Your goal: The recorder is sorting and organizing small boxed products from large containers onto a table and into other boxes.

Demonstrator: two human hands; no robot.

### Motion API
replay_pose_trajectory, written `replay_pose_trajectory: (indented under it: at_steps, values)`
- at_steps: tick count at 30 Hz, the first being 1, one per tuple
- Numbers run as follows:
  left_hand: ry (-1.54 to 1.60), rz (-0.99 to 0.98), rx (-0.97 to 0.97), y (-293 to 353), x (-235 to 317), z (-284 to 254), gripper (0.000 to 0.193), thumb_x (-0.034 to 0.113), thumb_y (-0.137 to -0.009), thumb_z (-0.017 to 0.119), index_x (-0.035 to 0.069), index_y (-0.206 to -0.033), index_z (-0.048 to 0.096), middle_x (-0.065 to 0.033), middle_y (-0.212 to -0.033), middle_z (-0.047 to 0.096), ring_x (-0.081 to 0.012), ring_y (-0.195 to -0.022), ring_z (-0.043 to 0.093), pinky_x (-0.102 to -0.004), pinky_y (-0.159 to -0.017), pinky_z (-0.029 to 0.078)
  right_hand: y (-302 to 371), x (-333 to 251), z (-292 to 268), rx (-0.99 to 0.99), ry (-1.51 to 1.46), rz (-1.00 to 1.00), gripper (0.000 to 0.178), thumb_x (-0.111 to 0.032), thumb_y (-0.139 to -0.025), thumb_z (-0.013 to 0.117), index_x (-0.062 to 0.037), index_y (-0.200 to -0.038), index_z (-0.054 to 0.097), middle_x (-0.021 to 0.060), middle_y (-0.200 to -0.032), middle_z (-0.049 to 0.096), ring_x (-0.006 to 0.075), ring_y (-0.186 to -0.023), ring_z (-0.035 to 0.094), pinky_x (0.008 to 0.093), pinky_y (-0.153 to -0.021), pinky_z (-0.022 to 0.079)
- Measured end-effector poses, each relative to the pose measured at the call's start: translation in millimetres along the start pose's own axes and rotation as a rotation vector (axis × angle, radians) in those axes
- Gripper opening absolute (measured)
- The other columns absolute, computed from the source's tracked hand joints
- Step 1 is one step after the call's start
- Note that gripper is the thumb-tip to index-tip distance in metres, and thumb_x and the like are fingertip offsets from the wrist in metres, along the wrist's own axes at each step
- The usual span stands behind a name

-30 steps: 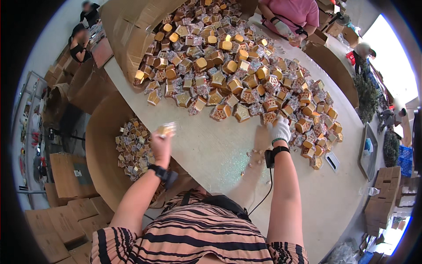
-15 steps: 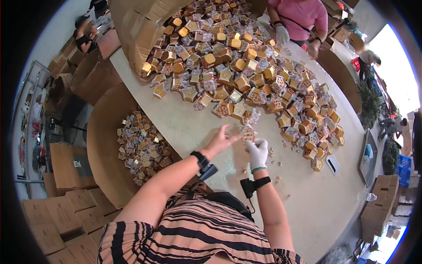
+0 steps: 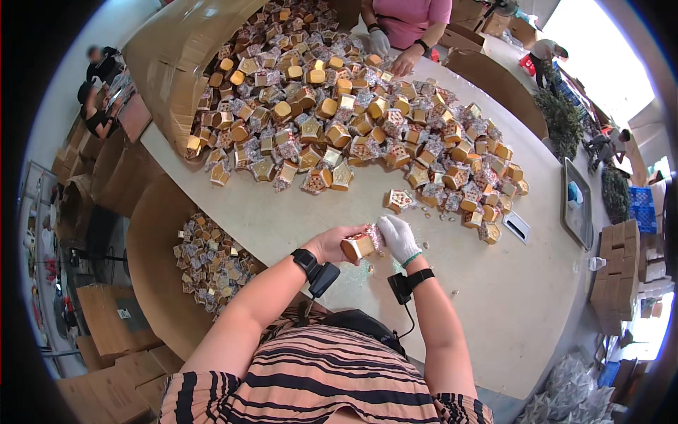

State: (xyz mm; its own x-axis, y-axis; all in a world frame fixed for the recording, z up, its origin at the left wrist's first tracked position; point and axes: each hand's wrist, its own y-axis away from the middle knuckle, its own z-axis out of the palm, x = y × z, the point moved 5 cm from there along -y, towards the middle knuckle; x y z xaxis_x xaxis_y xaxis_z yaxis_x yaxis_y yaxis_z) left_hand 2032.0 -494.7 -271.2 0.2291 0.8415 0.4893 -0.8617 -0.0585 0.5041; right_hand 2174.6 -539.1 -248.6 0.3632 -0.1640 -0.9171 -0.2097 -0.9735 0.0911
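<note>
Above the near part of the table (image 3: 494, 311), my bare left hand (image 3: 330, 244) is closed round a small house-shaped ornament (image 3: 358, 245) with a golden-brown base. My right hand (image 3: 397, 239), in a white glove, has its fingers closed at the ornament's far right side, on shiny crinkled clear wrap (image 3: 376, 234). The gloved fingertips are partly hidden. Just beyond my right hand lies a single red-and-white patterned house ornament (image 3: 400, 201), apart from the others. A large pile of similar ornaments (image 3: 311, 134), many with shiny wrap, spreads over the far table.
Left of the table stands a big cardboard bin (image 3: 152, 244) with more ornaments (image 3: 212, 261) inside. Small gold bits (image 3: 431, 267) lie near my right hand. At the right are a slotted white piece (image 3: 517, 226) and a grey tray (image 3: 567, 212). A person in pink (image 3: 409, 10) works across the table.
My left hand, open and reaching beside my right hand before, now grips an ornament. Both hands are closer to me. The head view has shifted, moving the pile leftward.
</note>
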Motion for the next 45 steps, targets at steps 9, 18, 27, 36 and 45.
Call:
replay_pose_trajectory:
  at_steps: [9, 18, 27, 36, 45]
  values:
    - [0.068, -0.207, -0.203, -3, -7, -10, 0.047, 0.050, -0.092, 0.040, 0.010, -0.115, 0.051, -0.0114, -0.099, 0.062, -0.0224, -0.071, 0.060, -0.0318, -0.062, 0.051, -6, 10, 15, 0.030, -0.098, 0.192, 0.041, -0.035, -0.088, 0.047, 0.0036, -0.082, 0.059, 0.0213, -0.071, 0.059, 0.0349, -0.067, 0.057, 0.0397, -0.065, 0.043]
    - [-0.446, 0.064, 0.440, -1, 15, -8, 0.049, 0.051, -0.084, 0.058, 0.005, -0.101, 0.056, -0.0071, -0.079, 0.060, -0.0160, -0.057, 0.060, -0.0318, -0.055, 0.054, -10, 10, 6, 0.079, 0.281, 0.306, 0.049, -0.043, -0.089, 0.042, 0.0003, -0.077, 0.064, 0.0234, -0.077, 0.061, 0.0399, -0.079, 0.059, 0.0438, -0.072, 0.046]
    - [-0.809, 0.041, 0.659, -37, 18, -6, 0.051, 0.052, -0.082, 0.058, 0.001, -0.076, 0.063, -0.0045, -0.057, 0.055, -0.0129, -0.038, 0.050, -0.0262, -0.037, 0.045, -25, 29, -12, 0.042, 0.992, 0.293, 0.037, -0.033, -0.087, 0.042, -0.0092, -0.076, 0.069, 0.0134, -0.076, 0.066, 0.0311, -0.074, 0.065, 0.0434, -0.063, 0.051]
    - [-0.586, 0.153, 0.591, -42, 21, -48, 0.040, 0.040, -0.090, 0.050, 0.002, -0.095, 0.064, -0.0042, -0.072, 0.060, -0.0115, -0.058, 0.057, -0.0279, -0.044, 0.048, -45, 85, -73, 0.299, 0.687, 0.336, 0.030, -0.028, -0.084, 0.052, -0.0051, -0.103, 0.054, 0.0200, -0.091, 0.064, 0.0380, -0.087, 0.060, 0.0472, -0.076, 0.047]
    - [-0.711, 0.293, 0.486, -36, 58, -56, 0.065, 0.031, -0.086, 0.060, -0.004, -0.134, 0.035, -0.0143, -0.122, 0.052, -0.0168, -0.104, 0.053, -0.0290, -0.088, 0.043, -37, 43, -57, 0.060, 0.359, 0.106, 0.027, -0.026, -0.084, 0.054, -0.0012, -0.092, 0.055, 0.0202, -0.084, 0.060, 0.0354, -0.079, 0.058, 0.0395, -0.071, 0.045]
